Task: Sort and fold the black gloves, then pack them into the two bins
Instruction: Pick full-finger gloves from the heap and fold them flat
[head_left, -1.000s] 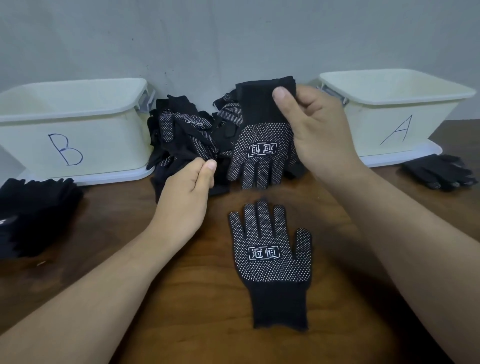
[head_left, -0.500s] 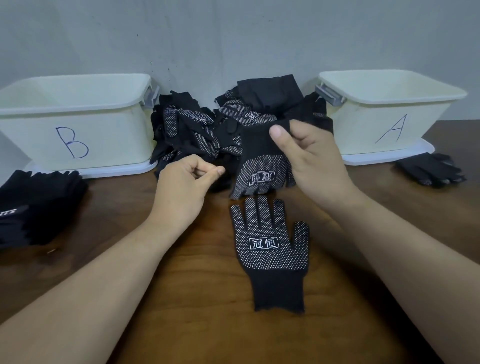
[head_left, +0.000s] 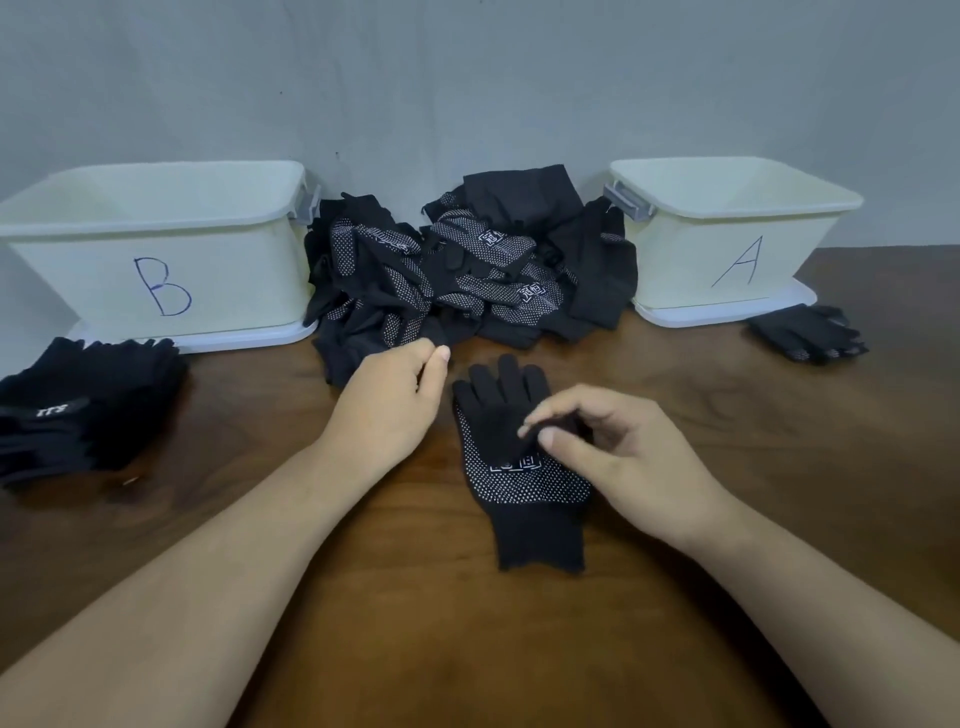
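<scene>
A black glove with white dots (head_left: 527, 491) lies flat on the wooden table, cuff toward me. A second black glove (head_left: 493, 400) lies on top of it, plain side up, fingers pointing away. My right hand (head_left: 613, 452) pinches this upper glove near its palm between thumb and forefinger. My left hand (head_left: 389, 400) sits just left of the pair with its fingers curled and its thumb against the forefinger, at the front edge of the loose glove pile (head_left: 467, 270). I cannot tell whether it holds any fabric.
White bin B (head_left: 156, 244) stands at the back left and white bin A (head_left: 727, 244) at the back right, each on a lid, with the pile between them. A stack of black gloves (head_left: 88, 405) lies at the far left. A few gloves (head_left: 808, 335) lie beside bin A.
My right hand brought the held glove down from in front of the pile and laid it on the dotted glove. My left hand stayed at the pile's front edge.
</scene>
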